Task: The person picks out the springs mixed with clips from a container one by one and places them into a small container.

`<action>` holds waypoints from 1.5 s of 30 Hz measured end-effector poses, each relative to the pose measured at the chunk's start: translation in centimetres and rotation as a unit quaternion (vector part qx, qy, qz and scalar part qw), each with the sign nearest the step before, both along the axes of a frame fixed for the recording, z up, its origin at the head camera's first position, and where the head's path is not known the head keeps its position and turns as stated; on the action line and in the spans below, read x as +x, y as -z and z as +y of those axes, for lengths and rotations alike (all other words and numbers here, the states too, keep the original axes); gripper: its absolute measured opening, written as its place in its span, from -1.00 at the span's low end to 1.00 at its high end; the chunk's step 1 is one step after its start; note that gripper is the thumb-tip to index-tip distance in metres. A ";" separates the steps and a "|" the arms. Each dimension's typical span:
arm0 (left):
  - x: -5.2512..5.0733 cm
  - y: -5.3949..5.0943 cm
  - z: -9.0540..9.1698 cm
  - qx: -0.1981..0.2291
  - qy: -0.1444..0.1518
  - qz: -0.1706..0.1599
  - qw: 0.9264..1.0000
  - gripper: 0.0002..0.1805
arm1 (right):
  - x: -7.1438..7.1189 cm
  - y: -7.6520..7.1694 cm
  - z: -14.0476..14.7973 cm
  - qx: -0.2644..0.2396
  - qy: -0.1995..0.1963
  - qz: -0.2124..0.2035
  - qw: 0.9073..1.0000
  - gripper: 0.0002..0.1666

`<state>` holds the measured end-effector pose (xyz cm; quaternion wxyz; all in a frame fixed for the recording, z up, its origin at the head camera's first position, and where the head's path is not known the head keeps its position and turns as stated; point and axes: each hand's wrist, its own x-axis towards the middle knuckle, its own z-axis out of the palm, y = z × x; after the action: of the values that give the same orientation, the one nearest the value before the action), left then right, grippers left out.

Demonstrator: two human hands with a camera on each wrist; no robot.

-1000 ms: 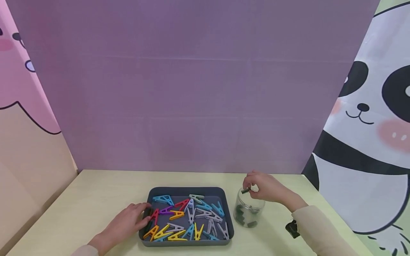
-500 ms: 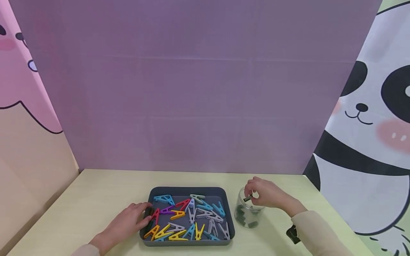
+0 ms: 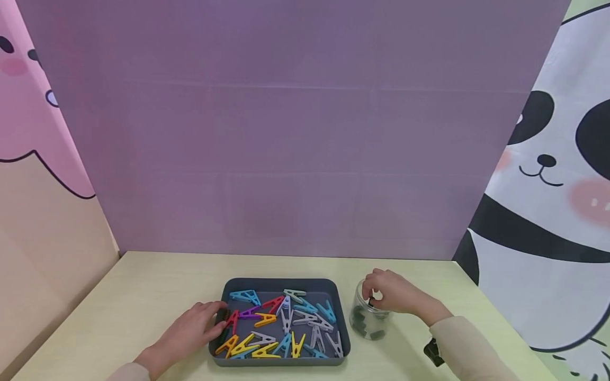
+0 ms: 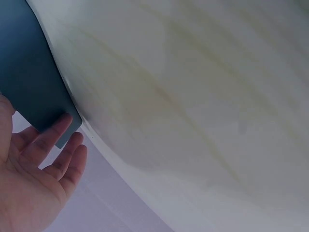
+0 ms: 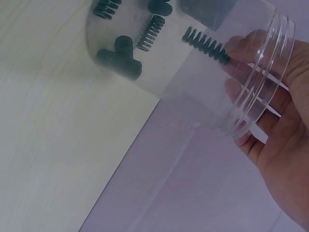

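Note:
My right hand (image 3: 393, 290) reaches through the mouth of a clear jar (image 5: 193, 104). Between thumb and fingertips it pinches a dark coil spring (image 5: 205, 46), which is inside the jar, above the other pieces. Several dark springs (image 5: 151, 33) and short dark cylinders (image 5: 126, 67) lie in the jar's bottom. My left hand (image 3: 188, 328) rests at the left rim of a dark grey tray (image 3: 281, 362), its fingers loosely bent and touching the wall. In the left wrist view the fingertips meet the tray's outer side (image 4: 36, 63).
The tray holds several plastic clothespins in colours such as yellow (image 3: 296, 345), blue (image 3: 244, 296), purple (image 3: 249, 313) and grey. The jar stands just right of the tray on a pale wooden table (image 3: 171, 275). A purple panel (image 3: 295, 132) rises behind the table's back edge.
My right hand has lowered, carrying the spring from above the jar's mouth down into the jar. The left hand and the tray keep their places.

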<state>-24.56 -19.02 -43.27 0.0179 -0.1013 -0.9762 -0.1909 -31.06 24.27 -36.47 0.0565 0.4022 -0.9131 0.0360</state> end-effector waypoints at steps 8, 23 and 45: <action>-0.2 0.3 -0.1 -0.001 0.002 0.003 1.000 -0.59 | 0.2 -0.1 0.0 -0.008 0.006 -0.010 1.000 -0.76; 0.0 0.3 -0.1 -0.007 -0.001 0.012 1.000 -0.59 | 0.4 -2.5 -1.1 -0.055 0.009 0.008 0.998 -0.85; 0.1 0.2 -0.3 -0.021 0.007 0.028 0.999 -0.54 | -0.4 -2.1 -11.4 -0.025 -0.073 0.016 0.997 -0.86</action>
<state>-24.46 -19.32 -43.50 0.0420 -0.1136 -0.9784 -0.1676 -31.50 12.85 -34.39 0.0785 0.4665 -0.8792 0.0568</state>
